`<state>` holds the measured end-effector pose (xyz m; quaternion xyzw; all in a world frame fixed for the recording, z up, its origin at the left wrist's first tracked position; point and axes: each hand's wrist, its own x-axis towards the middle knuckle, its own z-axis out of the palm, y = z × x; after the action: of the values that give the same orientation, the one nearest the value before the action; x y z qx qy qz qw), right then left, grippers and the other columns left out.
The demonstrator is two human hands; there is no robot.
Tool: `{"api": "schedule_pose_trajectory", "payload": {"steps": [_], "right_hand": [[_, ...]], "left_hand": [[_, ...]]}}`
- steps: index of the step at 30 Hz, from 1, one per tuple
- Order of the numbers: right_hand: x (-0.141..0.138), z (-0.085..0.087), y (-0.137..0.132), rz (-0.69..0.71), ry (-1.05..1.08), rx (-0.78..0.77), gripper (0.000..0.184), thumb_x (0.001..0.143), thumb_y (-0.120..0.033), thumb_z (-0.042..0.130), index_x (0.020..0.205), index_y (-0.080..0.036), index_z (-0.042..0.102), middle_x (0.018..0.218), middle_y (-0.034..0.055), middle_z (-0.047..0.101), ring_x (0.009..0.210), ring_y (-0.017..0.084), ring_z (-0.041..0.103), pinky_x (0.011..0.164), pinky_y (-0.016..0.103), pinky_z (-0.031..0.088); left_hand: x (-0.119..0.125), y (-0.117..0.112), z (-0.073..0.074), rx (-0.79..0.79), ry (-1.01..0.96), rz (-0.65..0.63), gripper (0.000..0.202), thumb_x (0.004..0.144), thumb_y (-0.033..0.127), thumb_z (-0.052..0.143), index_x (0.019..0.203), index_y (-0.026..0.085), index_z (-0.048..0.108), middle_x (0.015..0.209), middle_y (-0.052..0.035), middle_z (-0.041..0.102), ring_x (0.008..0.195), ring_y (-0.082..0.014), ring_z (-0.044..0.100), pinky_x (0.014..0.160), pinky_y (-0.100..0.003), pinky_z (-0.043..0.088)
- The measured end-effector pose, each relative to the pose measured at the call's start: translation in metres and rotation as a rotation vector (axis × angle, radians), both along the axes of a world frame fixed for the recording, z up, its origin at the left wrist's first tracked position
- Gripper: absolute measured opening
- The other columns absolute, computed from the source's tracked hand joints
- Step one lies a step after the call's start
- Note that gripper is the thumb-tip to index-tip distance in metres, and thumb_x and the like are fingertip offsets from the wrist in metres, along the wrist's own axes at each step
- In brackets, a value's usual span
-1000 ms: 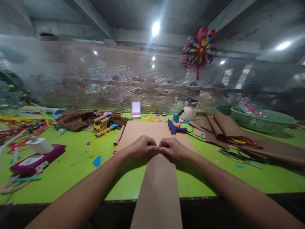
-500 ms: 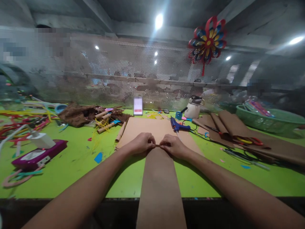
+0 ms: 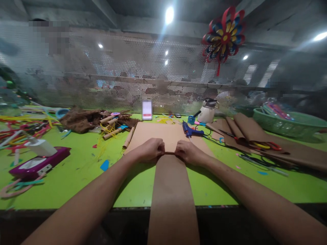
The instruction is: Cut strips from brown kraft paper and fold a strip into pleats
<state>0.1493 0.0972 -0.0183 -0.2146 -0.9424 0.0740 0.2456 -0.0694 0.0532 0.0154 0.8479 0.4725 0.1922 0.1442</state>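
Note:
A long brown paper strip (image 3: 171, 190) runs from the table's front edge toward the middle of the green table (image 3: 76, 177). My left hand (image 3: 148, 150) and my right hand (image 3: 189, 152) are both closed in a pinch on the strip's far end, where a narrow fold (image 3: 169, 153) shows between them. The hands lie a little apart, thumbs facing each other. Behind them a larger brown paper sheet (image 3: 160, 133) lies flat.
A blue glue gun (image 3: 189, 130) lies behind my right hand. Brown paper sheets with scissors (image 3: 265, 145) sit right, near a green basket (image 3: 288, 124). A purple box (image 3: 38, 165), paper rolls (image 3: 112, 131) and coloured strips lie left. A phone (image 3: 146, 110) leans on the mesh screen.
My hands have spread apart along the strip's far end, showing the narrow fold between them. The view has tilted slightly.

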Motion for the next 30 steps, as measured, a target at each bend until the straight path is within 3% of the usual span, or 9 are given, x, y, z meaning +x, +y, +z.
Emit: {"api": "schedule_pose_trajectory", "payload": {"steps": [6,13,19,25,30], "right_hand": [[0.004,0.006,-0.003,0.002,-0.078,0.049,0.018,0.079,-0.006,0.048,0.068,-0.014,0.060,0.074,0.0049,0.054,0.072,0.013,0.049,0.061,0.022,0.035],[0.007,0.006,-0.002,-0.003,-0.154,0.106,0.014,0.072,-0.005,0.050,0.072,-0.014,0.061,0.076,0.0046,0.054,0.071,0.013,0.048,0.060,0.022,0.033],[0.006,0.013,-0.014,-0.053,-0.249,0.221,0.010,0.074,-0.009,0.052,0.069,-0.014,0.059,0.073,0.0049,0.052,0.067,0.013,0.043,0.057,0.024,0.029],[0.001,0.011,-0.019,-0.139,-0.222,0.320,0.017,0.081,-0.008,0.047,0.069,-0.014,0.057,0.072,0.0053,0.051,0.064,0.014,0.040,0.057,0.027,0.028],[-0.004,0.011,-0.020,-0.115,-0.027,0.419,0.020,0.084,-0.010,0.046,0.067,-0.014,0.055,0.070,0.0054,0.048,0.064,0.015,0.038,0.057,0.028,0.030]], "left_hand": [[-0.001,0.000,0.002,0.065,0.097,-0.113,0.012,0.061,0.010,0.053,0.064,0.015,0.064,0.068,-0.0041,0.057,0.059,-0.0128,0.045,0.055,-0.026,0.028],[-0.002,-0.003,0.004,0.107,0.113,-0.134,0.016,0.062,0.011,0.053,0.068,0.016,0.067,0.066,-0.0052,0.055,0.058,-0.0139,0.044,0.055,-0.028,0.029],[-0.002,-0.004,0.005,0.135,0.205,-0.143,0.021,0.062,0.010,0.051,0.072,0.017,0.068,0.070,-0.0058,0.057,0.061,-0.0154,0.048,0.056,-0.027,0.031],[0.003,-0.006,0.009,0.017,0.014,-0.026,0.021,0.076,0.021,0.046,0.063,0.016,0.061,0.064,-0.0042,0.055,0.056,-0.0137,0.044,0.056,-0.027,0.030],[0.006,-0.014,0.021,-0.155,-0.239,-0.069,0.030,0.081,0.037,0.045,0.062,0.015,0.054,0.062,-0.0020,0.049,0.056,-0.0122,0.036,0.056,-0.027,0.027]]}}
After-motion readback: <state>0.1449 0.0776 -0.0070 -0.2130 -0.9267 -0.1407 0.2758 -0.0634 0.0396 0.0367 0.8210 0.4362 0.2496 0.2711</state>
